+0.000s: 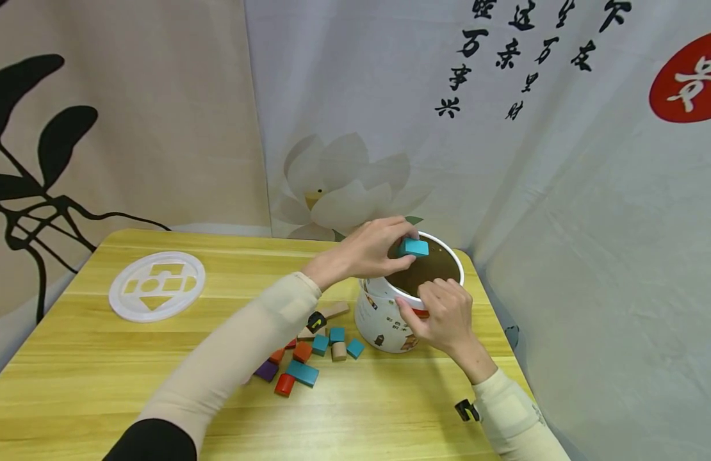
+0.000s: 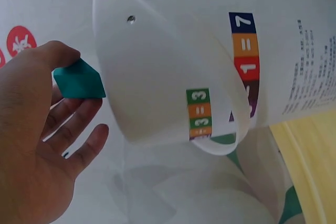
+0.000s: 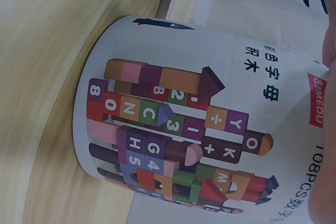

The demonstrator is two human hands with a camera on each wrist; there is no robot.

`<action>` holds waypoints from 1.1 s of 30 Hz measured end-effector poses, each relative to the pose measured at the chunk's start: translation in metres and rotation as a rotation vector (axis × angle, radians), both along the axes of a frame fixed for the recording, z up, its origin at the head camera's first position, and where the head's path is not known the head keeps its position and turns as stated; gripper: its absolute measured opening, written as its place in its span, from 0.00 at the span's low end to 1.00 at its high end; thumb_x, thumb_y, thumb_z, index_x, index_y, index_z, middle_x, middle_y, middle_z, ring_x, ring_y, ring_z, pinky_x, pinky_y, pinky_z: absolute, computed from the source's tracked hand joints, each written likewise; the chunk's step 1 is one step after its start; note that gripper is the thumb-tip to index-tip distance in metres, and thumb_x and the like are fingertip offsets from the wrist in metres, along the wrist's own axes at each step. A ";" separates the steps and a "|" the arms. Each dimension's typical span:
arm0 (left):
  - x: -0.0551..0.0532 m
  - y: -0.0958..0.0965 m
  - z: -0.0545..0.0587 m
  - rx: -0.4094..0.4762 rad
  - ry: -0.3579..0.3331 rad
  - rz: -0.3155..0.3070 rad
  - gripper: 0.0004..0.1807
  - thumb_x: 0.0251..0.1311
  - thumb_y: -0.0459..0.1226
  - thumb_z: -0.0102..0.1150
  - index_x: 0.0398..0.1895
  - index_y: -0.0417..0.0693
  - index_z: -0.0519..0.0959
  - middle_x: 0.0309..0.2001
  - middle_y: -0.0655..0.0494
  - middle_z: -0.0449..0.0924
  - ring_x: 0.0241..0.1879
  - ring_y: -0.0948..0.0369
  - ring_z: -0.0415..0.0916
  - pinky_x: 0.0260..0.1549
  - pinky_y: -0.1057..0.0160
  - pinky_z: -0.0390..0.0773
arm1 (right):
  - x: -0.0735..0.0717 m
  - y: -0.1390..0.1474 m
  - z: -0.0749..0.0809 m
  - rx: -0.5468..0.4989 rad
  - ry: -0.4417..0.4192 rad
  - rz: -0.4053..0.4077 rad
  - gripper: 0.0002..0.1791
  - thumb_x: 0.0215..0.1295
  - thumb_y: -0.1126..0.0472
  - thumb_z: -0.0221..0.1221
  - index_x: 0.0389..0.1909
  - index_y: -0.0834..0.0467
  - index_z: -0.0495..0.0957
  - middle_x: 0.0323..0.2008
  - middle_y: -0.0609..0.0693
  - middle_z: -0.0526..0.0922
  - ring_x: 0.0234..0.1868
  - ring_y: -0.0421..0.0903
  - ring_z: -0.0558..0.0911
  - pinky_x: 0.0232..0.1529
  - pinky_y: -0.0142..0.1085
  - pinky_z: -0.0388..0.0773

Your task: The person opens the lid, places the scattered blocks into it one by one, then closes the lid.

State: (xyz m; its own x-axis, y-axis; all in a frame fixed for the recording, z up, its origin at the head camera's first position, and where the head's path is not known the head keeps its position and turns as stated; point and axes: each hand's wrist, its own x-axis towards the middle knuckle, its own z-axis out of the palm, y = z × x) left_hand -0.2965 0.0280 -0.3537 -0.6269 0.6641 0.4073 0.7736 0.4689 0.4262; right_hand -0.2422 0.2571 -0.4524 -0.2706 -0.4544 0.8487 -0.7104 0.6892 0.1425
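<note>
My left hand pinches a teal wooden block between thumb and fingers at the mouth of a white bucket. In the left wrist view, the block shows an angled outline close beside the bucket's rim; the ring and little fingers are spread. With its thumb outside and fingers over the edge, my right hand grips the near right rim. The bucket stands upright, printed with pictures of lettered blocks. Its bottom is hidden in the head view.
Left of the bucket lies a loose group of blocks, including a long blue one, a red cylinder and a purple one. A white disc with cut-out shapes rests at the table's far left. Printed curtains hang behind the table.
</note>
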 end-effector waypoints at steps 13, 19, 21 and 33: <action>-0.002 0.016 -0.008 -0.082 -0.013 -0.021 0.17 0.79 0.43 0.70 0.63 0.44 0.85 0.56 0.53 0.87 0.44 0.57 0.83 0.45 0.64 0.81 | 0.001 -0.001 0.000 -0.001 -0.004 -0.003 0.33 0.83 0.39 0.56 0.18 0.54 0.64 0.14 0.44 0.62 0.17 0.42 0.59 0.21 0.38 0.56; -0.001 0.019 -0.009 -0.089 -0.014 -0.036 0.25 0.80 0.44 0.68 0.73 0.43 0.82 0.68 0.49 0.87 0.58 0.55 0.89 0.59 0.57 0.88 | 0.001 -0.002 0.000 0.002 0.008 -0.001 0.33 0.83 0.40 0.56 0.18 0.54 0.64 0.14 0.44 0.62 0.17 0.43 0.59 0.21 0.38 0.56; 0.000 0.019 -0.009 -0.097 -0.006 -0.032 0.27 0.81 0.45 0.67 0.76 0.44 0.80 0.72 0.49 0.85 0.64 0.54 0.88 0.65 0.55 0.87 | 0.001 -0.002 0.000 0.002 0.012 -0.002 0.33 0.83 0.40 0.56 0.18 0.54 0.64 0.14 0.44 0.62 0.17 0.43 0.60 0.21 0.38 0.56; 0.003 0.003 -0.014 -0.166 0.029 0.027 0.40 0.81 0.57 0.62 0.89 0.54 0.66 0.88 0.49 0.67 0.91 0.46 0.58 0.89 0.39 0.60 | 0.001 -0.003 0.000 -0.001 0.016 -0.002 0.32 0.82 0.40 0.56 0.18 0.54 0.65 0.14 0.44 0.63 0.17 0.42 0.60 0.20 0.39 0.58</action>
